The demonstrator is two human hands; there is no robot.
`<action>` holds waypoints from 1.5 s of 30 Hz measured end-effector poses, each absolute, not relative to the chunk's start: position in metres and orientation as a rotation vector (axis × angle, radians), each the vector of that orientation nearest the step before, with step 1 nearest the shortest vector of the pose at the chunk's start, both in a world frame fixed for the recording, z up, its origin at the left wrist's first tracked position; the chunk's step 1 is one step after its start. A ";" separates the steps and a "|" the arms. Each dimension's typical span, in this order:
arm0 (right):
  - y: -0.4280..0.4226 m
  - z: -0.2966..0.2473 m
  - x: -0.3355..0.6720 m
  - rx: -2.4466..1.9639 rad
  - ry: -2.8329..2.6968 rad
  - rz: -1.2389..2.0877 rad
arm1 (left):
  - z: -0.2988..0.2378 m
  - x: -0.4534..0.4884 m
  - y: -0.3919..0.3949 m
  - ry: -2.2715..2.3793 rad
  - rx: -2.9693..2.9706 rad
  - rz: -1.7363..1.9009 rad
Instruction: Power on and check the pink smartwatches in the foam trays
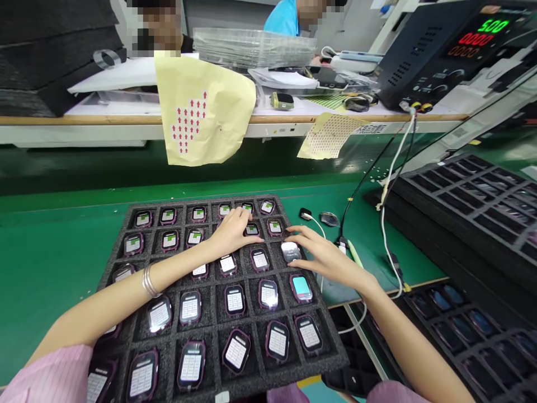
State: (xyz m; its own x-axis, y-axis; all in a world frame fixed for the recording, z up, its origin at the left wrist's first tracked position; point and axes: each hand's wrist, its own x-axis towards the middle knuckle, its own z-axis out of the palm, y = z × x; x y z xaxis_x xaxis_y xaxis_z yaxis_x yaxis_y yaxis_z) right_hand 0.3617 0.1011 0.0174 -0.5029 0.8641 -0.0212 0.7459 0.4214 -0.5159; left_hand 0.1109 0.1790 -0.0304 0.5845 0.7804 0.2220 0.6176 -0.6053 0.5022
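Observation:
A black foam tray (168, 334) with square compartments lies in front of me, holding several smartwatches with purple-rimmed cases and lit screens. My left hand (230, 232) reaches over the upper right part of the tray, thumb and fingers apart. Between them sits a smartwatch (252, 229) in its compartment; whether the fingertips touch it I cannot tell. At the tray's right edge my right hand (319, 254) has thumb and fingers on opposite sides of another smartwatch (290, 252), whose screen is pale grey. Just below that one, a smartwatch (301, 287) shows a teal screen.
A power supply (419, 56) stands on the shelf at upper right, its cables hanging to the green bench (54, 235). More foam trays (474, 196) are stacked at right. Yellow sticker sheets (205, 112) hang from the shelf. Two people are behind it.

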 end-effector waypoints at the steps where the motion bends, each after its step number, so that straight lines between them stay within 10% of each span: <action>1: 0.099 0.017 0.361 -1.390 -2.287 0.771 | -0.029 0.110 0.181 1.145 2.433 0.619; 13: 0.074 0.015 0.311 -1.069 -1.088 1.573 | -0.003 0.121 0.109 1.052 2.677 0.140; 45: 0.084 0.039 0.235 -1.095 -1.356 1.336 | 0.023 0.023 0.097 0.759 0.880 0.713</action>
State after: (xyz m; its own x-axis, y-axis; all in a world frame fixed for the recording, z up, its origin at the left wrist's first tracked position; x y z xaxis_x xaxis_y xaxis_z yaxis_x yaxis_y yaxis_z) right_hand 0.2355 0.0839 0.0394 -0.1914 0.9813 0.0193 -0.0049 0.0187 -0.9998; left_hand 0.0228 0.0967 0.0232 0.5367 0.7970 -0.2772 -0.2261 0.4524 0.8627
